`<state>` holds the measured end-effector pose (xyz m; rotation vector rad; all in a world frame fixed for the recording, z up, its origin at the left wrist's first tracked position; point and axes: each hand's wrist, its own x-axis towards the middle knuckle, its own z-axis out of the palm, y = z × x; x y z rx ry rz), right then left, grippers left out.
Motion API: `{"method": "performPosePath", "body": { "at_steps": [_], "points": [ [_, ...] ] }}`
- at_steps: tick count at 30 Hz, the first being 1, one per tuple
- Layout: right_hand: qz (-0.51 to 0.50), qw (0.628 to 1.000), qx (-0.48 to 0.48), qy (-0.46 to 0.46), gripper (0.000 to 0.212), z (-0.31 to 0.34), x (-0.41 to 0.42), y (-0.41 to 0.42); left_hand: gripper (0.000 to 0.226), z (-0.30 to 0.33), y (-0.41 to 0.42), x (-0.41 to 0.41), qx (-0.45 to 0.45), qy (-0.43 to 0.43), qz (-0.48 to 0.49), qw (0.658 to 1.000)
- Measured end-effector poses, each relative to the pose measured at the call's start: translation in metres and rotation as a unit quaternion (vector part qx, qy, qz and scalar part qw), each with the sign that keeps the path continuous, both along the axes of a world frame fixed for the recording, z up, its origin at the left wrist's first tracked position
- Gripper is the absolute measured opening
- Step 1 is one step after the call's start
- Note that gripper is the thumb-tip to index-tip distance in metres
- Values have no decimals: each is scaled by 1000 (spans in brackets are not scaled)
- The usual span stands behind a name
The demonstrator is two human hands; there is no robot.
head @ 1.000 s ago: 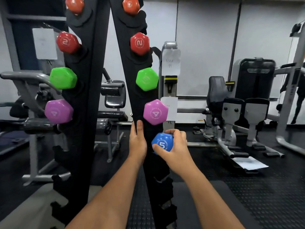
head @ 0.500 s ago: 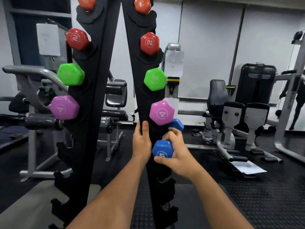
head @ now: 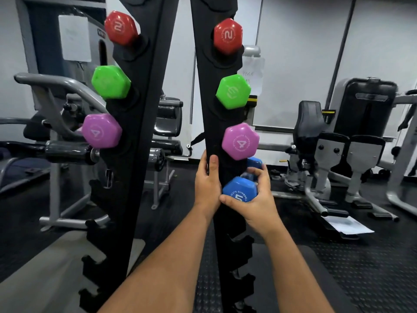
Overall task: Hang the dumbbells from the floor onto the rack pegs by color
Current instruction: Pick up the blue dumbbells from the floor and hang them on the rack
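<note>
A tall black dumbbell rack has two uprights, the left upright (head: 135,136) and the right upright (head: 214,123). Each carries a red dumbbell (head: 228,36), a green dumbbell (head: 232,91) and a purple dumbbell (head: 240,141) from top down. My right hand (head: 255,199) grips a blue dumbbell (head: 239,190) marked 5, held at the right upright just below the purple one; its far head pokes out behind the rack. My left hand (head: 206,184) holds the right upright's left edge, thumb in front.
Empty black pegs (head: 239,245) run down the right upright below the blue dumbbell, and more on the left upright (head: 97,229). Grey gym machines (head: 352,141) stand behind to the right and left. A sheet of paper (head: 347,225) lies on the black rubber floor.
My right hand has carried the blue dumbbell closer in against the right upright under the purple one. The view has moved nearer to the rack. My left hand stays on the upright.
</note>
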<state>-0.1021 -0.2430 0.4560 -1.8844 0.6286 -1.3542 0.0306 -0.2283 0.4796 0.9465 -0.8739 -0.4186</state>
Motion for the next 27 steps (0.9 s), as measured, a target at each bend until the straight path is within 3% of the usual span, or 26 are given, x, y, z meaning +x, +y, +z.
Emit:
{"method": "performPosePath", "body": {
  "at_steps": [3,5,8,10,14,16,22,27],
  "points": [
    [0,999,46,13,132,-2,0,-4,59,-2,-2,2,6,1,5,1000],
    [26,998,58,12,135,3,-2,2,59,-3,-3,2,6,2,2,1000],
    [43,998,46,22,124,7,-2,0,60,-3,-3,1,-3,13,-15,1000],
    [78,995,35,61,118,18,-5,-6,72,-4,-3,0,-10,12,-22,1000],
    [131,980,50,141,73,43,-11,-13,87,-9,-5,3,-18,2,-30,999],
    [128,979,38,154,60,48,-12,-11,90,-9,-7,4,-17,-2,-36,999],
    [132,985,77,80,56,40,-8,3,85,-17,-18,12,3,-2,-60,998],
    [135,984,77,81,49,27,-7,5,77,-17,-20,18,3,-10,-75,997]
  ]
}}
